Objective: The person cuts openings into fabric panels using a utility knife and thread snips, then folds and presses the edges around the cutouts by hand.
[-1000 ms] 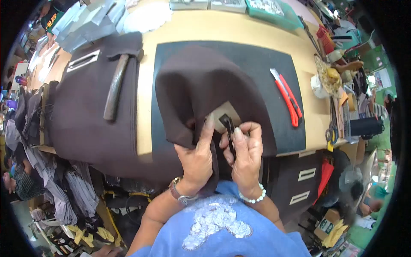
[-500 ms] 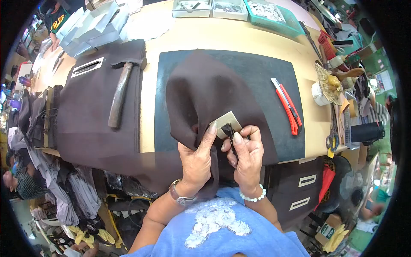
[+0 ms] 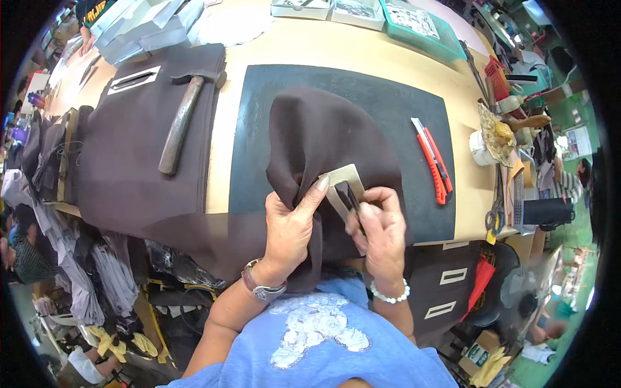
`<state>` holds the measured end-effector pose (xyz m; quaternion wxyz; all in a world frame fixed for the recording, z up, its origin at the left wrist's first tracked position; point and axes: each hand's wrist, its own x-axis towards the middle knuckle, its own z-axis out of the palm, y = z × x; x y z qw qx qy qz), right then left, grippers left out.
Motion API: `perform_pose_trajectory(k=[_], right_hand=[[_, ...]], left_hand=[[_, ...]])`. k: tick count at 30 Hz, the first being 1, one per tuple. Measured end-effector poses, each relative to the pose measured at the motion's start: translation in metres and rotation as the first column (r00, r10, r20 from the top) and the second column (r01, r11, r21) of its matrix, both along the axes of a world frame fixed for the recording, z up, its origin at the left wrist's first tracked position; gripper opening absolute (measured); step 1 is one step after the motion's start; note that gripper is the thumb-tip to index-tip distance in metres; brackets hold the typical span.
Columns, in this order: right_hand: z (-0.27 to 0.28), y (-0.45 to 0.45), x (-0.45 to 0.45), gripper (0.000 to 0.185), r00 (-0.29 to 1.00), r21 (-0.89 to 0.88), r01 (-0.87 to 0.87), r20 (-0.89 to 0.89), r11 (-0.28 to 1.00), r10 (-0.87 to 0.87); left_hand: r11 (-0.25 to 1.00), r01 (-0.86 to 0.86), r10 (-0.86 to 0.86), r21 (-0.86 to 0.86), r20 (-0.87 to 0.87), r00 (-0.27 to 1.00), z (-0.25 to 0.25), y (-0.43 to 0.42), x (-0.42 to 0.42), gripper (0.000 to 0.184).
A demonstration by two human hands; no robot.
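A piece of dark brown fabric [image 3: 339, 132] is bunched up in front of me. On it sits a beige rectangular patch [image 3: 348, 173] with a long slot, where dark cloth [image 3: 346, 193] shows folded in the opening. My left hand [image 3: 291, 226] grips the fabric at the patch's left edge, thumb on top and fingers hidden in the folds. At the patch's right side, my right hand [image 3: 383, 229] is closed with its fingertips pinching the dark cloth by the slot; it is slightly blurred.
A black mat [image 3: 259, 142] lies under the work, with a red box cutter [image 3: 435, 161] on it. At left a hammer [image 3: 181, 123] rests on stacked brown fabric [image 3: 142, 155]. Boxes [image 3: 356, 13] stand at the back; a white pot [image 3: 482, 149] and scissors [image 3: 495, 216] are at right.
My right hand has drawn down and right, and the slot in the beige patch now shows longer. The fabric's raised peak has sunk into a rounder fold. The camera view has shifted slightly.
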<state>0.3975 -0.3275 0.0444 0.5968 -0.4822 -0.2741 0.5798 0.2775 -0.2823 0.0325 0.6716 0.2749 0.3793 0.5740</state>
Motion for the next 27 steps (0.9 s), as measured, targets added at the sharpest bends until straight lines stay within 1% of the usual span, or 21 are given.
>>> perform_pose_trajectory(k=[1,2,3,4,6,7,8,9,11,12,13,14,16,17,19,22,23,24,25,26,27], right_hand=[[0.001,-0.004,0.005,0.035,0.997,0.062,-0.025,0.077,0.998,0.02],[0.008,-0.007,0.006,0.038,0.973,0.137,-0.021,0.231,0.99,-0.011],[0.016,-0.007,0.013,0.037,0.82,0.181,-0.096,0.571,0.979,-0.025],[0.021,-0.007,0.021,0.038,0.554,0.193,-0.179,0.83,0.965,-0.064],[0.022,0.008,0.03,0.042,0.311,0.337,-0.376,0.923,0.863,-0.226],[0.021,0.014,0.034,0.045,0.191,0.382,-0.483,0.924,0.788,-0.33],[0.019,0.018,0.039,0.051,0.089,0.367,-0.556,0.918,0.746,-0.386],[0.023,0.022,0.039,0.046,0.054,0.371,-0.597,0.903,0.712,-0.425],[0.027,0.027,0.038,0.033,-0.008,0.347,-0.664,0.882,0.662,-0.471],[0.026,0.031,0.039,0.03,0.031,0.372,-0.679,0.875,0.632,-0.482],[0.03,0.032,0.038,0.028,0.012,0.354,-0.68,0.881,0.642,-0.473],[0.033,0.033,0.036,0.026,-0.006,0.337,-0.679,0.886,0.652,-0.463],[0.032,0.035,0.029,0.024,0.075,0.362,-0.618,0.911,0.698,-0.406],[0.031,0.036,0.025,0.023,0.119,0.371,-0.586,0.919,0.721,-0.376],[0.033,0.039,0.019,0.022,0.251,0.376,-0.488,0.925,0.788,-0.287],[0.033,0.047,0.008,0.015,0.446,0.331,-0.323,0.879,0.886,-0.166],[0.03,0.052,0.004,0.015,0.498,0.306,-0.275,0.856,0.911,-0.137],[0.026,0.055,0.003,0.015,0.549,0.275,-0.23,0.829,0.934,-0.109],[0.02,0.054,0.003,0.024,0.761,0.164,-0.116,0.648,0.98,-0.019],[0.015,0.05,0.005,0.029,0.805,0.168,-0.159,0.592,0.973,0.029],[0.01,0.045,0.007,0.033,0.842,0.172,-0.199,0.533,0.965,0.079]], left_hand=[[0.999,0.03,-0.03,-0.011,0.016,0.999,0.002,0.001,-0.002,0.016],[0.998,0.062,-0.061,-0.02,0.031,0.998,0.005,0.002,-0.004,0.016],[0.995,0.096,-0.095,-0.03,0.046,0.994,0.007,0.002,-0.006,0.016],[0.993,0.118,-0.118,-0.015,0.019,0.993,0.007,0.001,-0.007,0.017],[0.986,0.164,-0.163,0.027,-0.035,0.986,0.007,0.001,-0.007,0.017],[0.985,0.16,-0.154,0.059,-0.099,0.983,0.01,0.0,-0.006,0.017],[0.983,0.154,-0.137,0.096,-0.164,0.977,0.013,-0.002,-0.006,0.017],[0.973,0.201,-0.172,0.111,-0.229,0.958,0.01,-0.002,-0.009,0.017],[0.96,0.234,-0.194,0.152,-0.241,0.951,0.01,-0.002,-0.011,0.018],[0.951,0.261,-0.217,0.166,-0.247,0.945,0.01,-0.002,-0.013,0.018],[0.943,0.296,-0.256,0.155,-0.234,0.938,0.011,-0.003,-0.014,0.018],[0.932,0.324,-0.275,0.164,-0.263,0.925,0.014,-0.003,-0.017,0.018],[0.928,0.314,-0.248,0.199,-0.298,0.922,0.01,-0.002,-0.021,0.017],[0.93,0.303,-0.246,0.205,-0.265,0.933,0.011,-0.002,-0.021,0.017],[0.935,0.281,-0.24,0.217,-0.197,0.951,0.013,0.0,-0.022,0.017],[0.935,0.314,-0.279,0.162,-0.211,0.937,0.018,-0.006,-0.023,0.017],[0.941,0.3,-0.26,0.156,-0.233,0.937,0.023,-0.008,-0.023,0.02],[0.953,0.249,-0.215,0.172,-0.196,0.957,0.027,-0.008,-0.026,0.021],[0.962,0.196,-0.166,0.192,-0.162,0.973,0.03,-0.006,-0.031,0.021],[0.969,0.139,-0.117,0.205,-0.119,0.986,0.032,-0.005,-0.036,0.022],[0.988,0.078,-0.06,0.133,-0.136,0.989,0.034,-0.001,-0.045,0.022]])
